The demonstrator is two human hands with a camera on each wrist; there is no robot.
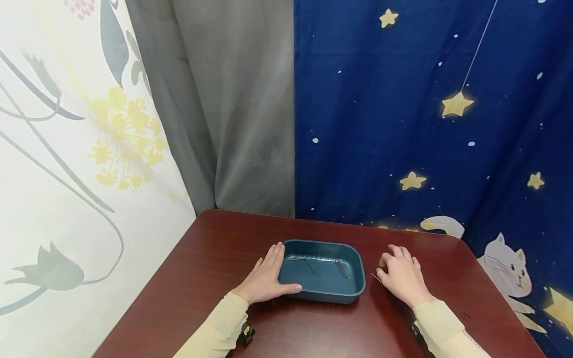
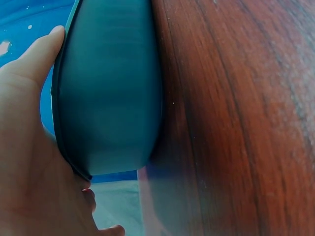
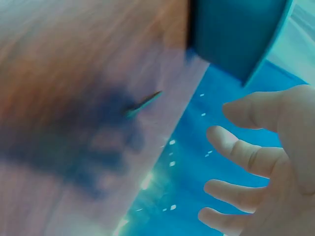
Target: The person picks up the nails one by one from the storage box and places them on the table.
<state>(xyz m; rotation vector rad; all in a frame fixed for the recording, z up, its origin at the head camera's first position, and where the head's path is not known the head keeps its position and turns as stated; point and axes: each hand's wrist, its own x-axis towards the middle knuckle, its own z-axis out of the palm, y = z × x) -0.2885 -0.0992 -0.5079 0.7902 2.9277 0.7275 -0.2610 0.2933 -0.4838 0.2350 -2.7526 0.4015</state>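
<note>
Ideally, the left hand [image 1: 265,279], fingers straight along the left end of the blue tray [image 1: 322,297], just steadies it. Fingers loosely bent and grasping nothing, the right hand [image 1: 403,276] is best lowered until thumb and 1 fingertip pinch the metal pin [image 3: 145,103], lying on the table [image 1: 215,278] just right of the tray.

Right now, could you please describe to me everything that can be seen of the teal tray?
The teal tray is a shallow rectangle with rounded corners, smooth walls and a thin rim; it looks like plastic. It rests upright and open-topped on the reddish-brown table. Inside lie several thin metallic rods, some grouped toward its right side. The person's left hand is spread against its left end, thumb at the near rim; the right hand is apart from it.
</note>
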